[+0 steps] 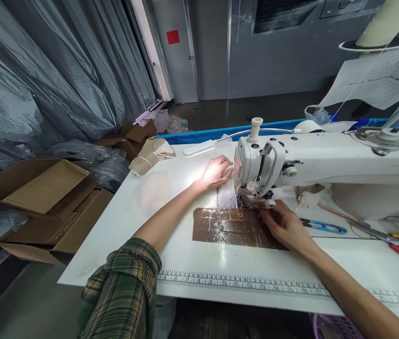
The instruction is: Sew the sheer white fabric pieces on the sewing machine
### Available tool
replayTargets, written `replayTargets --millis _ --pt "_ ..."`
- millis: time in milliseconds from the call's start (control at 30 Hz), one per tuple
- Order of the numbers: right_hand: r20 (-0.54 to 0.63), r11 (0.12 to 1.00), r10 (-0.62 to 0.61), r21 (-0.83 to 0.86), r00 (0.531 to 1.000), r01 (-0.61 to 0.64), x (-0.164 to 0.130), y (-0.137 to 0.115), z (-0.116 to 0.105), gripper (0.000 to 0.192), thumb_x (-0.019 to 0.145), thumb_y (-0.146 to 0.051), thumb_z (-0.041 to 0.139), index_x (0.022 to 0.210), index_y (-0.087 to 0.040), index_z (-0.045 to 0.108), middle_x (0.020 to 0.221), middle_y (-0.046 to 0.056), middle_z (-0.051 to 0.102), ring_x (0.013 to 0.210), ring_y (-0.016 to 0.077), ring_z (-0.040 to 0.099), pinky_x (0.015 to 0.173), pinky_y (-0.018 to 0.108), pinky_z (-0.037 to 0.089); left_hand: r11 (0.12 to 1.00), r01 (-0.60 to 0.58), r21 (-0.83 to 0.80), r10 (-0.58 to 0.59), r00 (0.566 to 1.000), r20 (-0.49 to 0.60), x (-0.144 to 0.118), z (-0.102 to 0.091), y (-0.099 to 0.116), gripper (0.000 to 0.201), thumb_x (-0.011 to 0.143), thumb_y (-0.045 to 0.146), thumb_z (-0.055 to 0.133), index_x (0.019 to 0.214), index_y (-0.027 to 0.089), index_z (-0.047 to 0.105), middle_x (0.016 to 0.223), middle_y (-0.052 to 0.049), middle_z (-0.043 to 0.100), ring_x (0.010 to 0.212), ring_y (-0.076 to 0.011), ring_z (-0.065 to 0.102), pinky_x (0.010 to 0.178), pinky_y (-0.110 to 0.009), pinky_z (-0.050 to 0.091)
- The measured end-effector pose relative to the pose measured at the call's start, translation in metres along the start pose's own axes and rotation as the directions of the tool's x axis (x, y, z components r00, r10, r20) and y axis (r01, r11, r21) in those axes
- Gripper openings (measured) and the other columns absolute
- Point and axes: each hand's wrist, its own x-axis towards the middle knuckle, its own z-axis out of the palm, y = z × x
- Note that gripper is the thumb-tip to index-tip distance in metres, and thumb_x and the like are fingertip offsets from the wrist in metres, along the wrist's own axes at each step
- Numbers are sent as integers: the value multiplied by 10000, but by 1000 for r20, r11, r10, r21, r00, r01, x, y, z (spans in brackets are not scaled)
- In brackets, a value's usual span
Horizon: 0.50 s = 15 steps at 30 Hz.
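Your left hand flat, fingers together, on pale fabric piece with red marks, under sewing machine; your right hand fingers curled together beside presser foot.

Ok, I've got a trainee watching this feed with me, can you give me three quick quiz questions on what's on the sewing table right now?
1. True or false: the left hand rests behind the needle, beside the head of the sewing machine.
2. Which thing lies closest to the right hand? A) the blue-handled snips B) the cardboard box C) the bundle of beige cloth
3. Fill in: the ruler scale is printed along the table's ____ edge.

Key:
1. True.
2. A. The snips lie just right of that hand, which presses on the brown taped patch.
3. Front, the edge nearest the person.
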Motion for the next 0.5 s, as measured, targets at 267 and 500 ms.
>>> replayTargets --millis 267,500 --pt "21 987 -144 -63 989 145 -5 -18 -2 239 876 -263 507 1017 -197 688 926 83 624 702 201 602 660 361 532 998 58 35 -61 993 100 -63 -17 10 327 988 348 366 1005 180 646 1005 -106 656 882 -227 625 751 -370 460" --pt "36 982 -176 -68 984 178 -7 -15 0 248 870 -271 515 1018 -191 698 990 105 663 831 238 653 727 377 549 987 135 -85 -129 990 64 -123 -54 1 372 976 339 403 1284 193 550 1359 -142 534 1221 -265 538 980 -451 429"
